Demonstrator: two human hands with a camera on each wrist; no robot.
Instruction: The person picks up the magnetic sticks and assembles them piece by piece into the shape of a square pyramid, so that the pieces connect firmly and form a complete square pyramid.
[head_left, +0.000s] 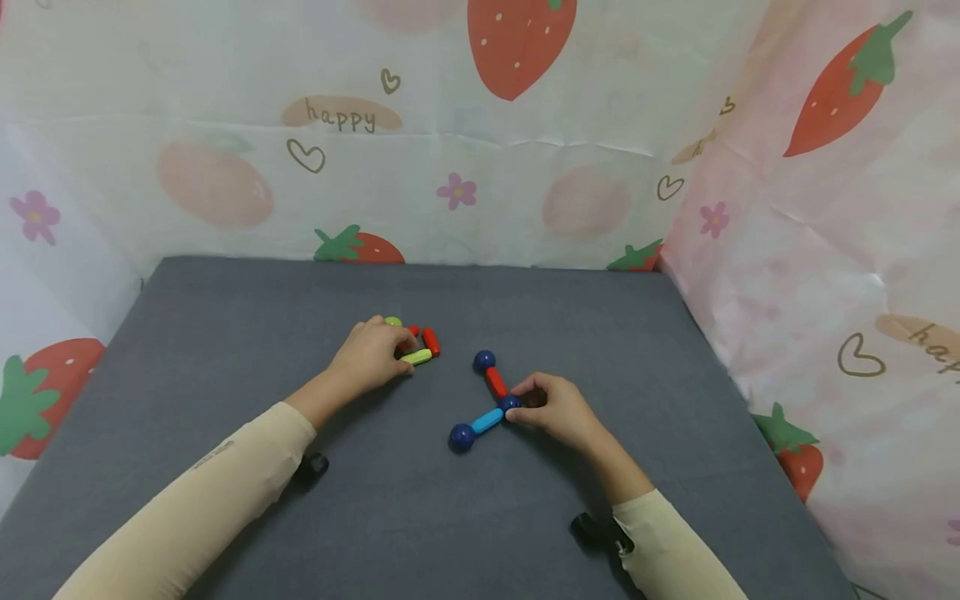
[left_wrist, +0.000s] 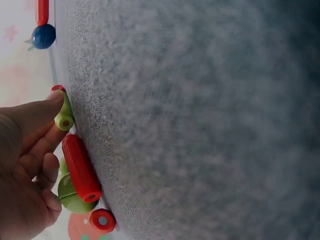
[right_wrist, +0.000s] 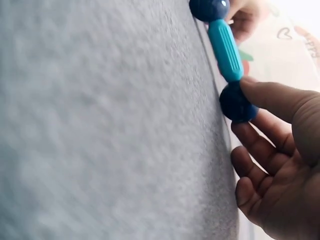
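Note:
Three dark blue balls joined by a red rod [head_left: 497,382] and a light blue rod [head_left: 487,421] form a V on the table. My right hand [head_left: 558,412] pinches the corner ball [head_left: 510,404] between thumb and fingers. The far ball [head_left: 484,361] and the near-left ball [head_left: 462,437] end the two arms. Over a small group of pieces, my left hand [head_left: 367,354] pinches a yellow-green rod [left_wrist: 65,112] between thumb and finger. Beside that hand, the left wrist view shows a red rod [left_wrist: 81,170] and a green ball [left_wrist: 75,197], partly covered.
Another red rod [head_left: 431,342] lies just past the yellow-green one. A dark grey cloth covers the table [head_left: 420,533]. Strawberry-print curtain [head_left: 495,175] stands behind and at both sides. Black wrist devices [head_left: 311,468] sit under the sleeves.

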